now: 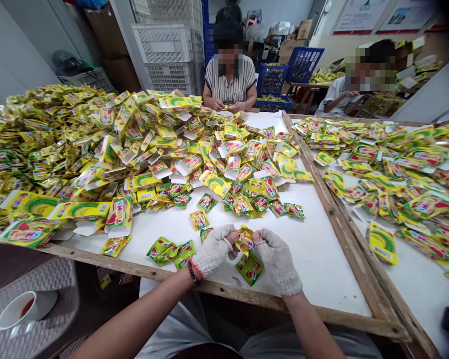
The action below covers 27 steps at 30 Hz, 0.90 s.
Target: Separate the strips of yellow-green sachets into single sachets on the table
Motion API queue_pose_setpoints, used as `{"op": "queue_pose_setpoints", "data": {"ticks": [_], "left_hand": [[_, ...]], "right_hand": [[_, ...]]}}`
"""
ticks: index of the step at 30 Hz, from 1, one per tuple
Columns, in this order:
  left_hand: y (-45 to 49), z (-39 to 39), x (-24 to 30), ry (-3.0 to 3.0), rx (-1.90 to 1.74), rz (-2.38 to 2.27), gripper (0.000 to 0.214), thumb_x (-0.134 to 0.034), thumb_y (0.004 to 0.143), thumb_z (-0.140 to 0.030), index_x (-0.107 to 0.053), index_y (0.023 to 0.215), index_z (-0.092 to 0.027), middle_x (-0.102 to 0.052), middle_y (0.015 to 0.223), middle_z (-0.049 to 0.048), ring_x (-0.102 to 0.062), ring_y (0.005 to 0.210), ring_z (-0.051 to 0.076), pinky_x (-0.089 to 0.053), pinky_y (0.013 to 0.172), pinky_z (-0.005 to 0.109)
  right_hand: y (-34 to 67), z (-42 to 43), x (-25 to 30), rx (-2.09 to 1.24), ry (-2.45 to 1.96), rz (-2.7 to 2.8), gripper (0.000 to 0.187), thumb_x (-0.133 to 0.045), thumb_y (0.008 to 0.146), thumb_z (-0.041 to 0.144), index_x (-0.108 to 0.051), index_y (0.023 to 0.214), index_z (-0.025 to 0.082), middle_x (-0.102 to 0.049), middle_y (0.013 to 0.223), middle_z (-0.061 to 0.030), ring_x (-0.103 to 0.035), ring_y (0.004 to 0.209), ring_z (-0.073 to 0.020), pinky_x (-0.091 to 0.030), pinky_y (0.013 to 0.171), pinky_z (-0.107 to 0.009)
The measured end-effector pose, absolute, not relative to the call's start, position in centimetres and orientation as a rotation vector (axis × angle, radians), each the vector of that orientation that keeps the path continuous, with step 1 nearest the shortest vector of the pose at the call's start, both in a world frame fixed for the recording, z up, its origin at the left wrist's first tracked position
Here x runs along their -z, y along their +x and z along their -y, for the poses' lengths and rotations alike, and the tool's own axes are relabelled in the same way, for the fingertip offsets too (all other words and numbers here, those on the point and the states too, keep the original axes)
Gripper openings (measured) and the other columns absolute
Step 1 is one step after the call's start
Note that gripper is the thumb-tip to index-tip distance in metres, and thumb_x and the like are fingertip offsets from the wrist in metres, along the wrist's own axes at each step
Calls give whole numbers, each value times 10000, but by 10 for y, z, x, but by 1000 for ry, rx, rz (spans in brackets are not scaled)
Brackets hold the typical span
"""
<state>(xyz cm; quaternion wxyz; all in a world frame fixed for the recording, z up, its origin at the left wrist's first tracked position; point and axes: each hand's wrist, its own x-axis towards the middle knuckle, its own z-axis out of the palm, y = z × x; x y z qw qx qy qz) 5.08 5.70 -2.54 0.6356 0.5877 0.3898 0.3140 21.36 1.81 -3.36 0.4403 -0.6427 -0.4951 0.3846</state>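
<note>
My left hand (216,250), in a white fingerless knit glove, pinches one side of a small yellow candy packet (244,240). The opposite side of that packet is pinched by my right hand (279,259), gloved the same way. Just below it a green packet (250,269) lies on the white tabletop. Several green packets (168,250) rest left of my left hand, near the table's front edge. Beyond my hands lie loose packets (243,204) and yellow printed boxes (215,183), some with white flaps raised. My fingertips partly cover the held packet.
A big heap of packets (41,134) covers the table's left side. A raised wooden strip (333,209) divides it from a second table with boxes (382,243). A person in a striped top (230,80) works opposite. A cup (26,311) stands on a stool at lower left.
</note>
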Motion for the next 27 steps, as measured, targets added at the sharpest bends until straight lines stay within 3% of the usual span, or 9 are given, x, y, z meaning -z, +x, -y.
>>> {"op": "queue_pose_setpoints", "data": {"ticks": [3,7,11,17,20,25,27], "left_hand": [[52,-53,29,1256,-729,-853,317,-581,811,-456,-548,841,-142,-614,669,4,-594,569,114,-478,564,230],[48,-43,28,1194,-674,-846,322,-618,774,-453,-530,805,-144,-624,660,13,-632,599,146,-507,572,255],[42,-37,21,1167,-648,-881,316,-611,769,-440,-542,830,-137,-609,659,22,-598,548,138,-481,507,248],[35,-39,1,1661,-667,-1000,237,-565,809,-374,-538,729,-152,-521,663,-17,-482,608,94,-380,538,198],[36,-44,-7,1655,-691,-1044,342,-620,755,-486,-533,733,-156,-498,654,-26,-449,602,93,-357,526,197],[47,-50,-7,1211,-539,-590,481,-587,733,-626,-486,702,-158,-513,587,-15,-478,474,88,-388,484,216],[53,-55,-2,1182,-534,-542,491,-495,790,-645,-507,752,-155,-523,603,-6,-486,477,93,-408,492,226]], "right_hand": [[212,-17,38,-1072,-1513,1218,364,-563,807,512,-629,948,183,-697,919,-75,-628,818,-216,-494,709,-290],[211,-9,45,-1134,-1471,1243,288,-626,769,464,-622,869,194,-687,830,-52,-609,743,-203,-494,662,-288],[208,-4,49,-1181,-1426,1207,299,-671,733,477,-604,813,197,-658,761,-25,-573,685,-176,-480,631,-270],[207,-11,41,-1260,-1367,1059,298,-649,754,479,-607,806,188,-635,772,-20,-562,694,-166,-472,611,-253],[206,-8,34,-1197,-1361,1082,246,-683,739,420,-627,785,185,-635,751,-20,-558,701,-160,-461,619,-247],[203,5,17,-1620,-1029,740,306,-680,699,453,-613,869,208,-670,790,-38,-616,679,-196,-440,523,-266],[209,6,9,-1632,-996,663,302,-696,683,431,-626,861,197,-674,782,-40,-616,661,-186,-434,504,-253]]}}
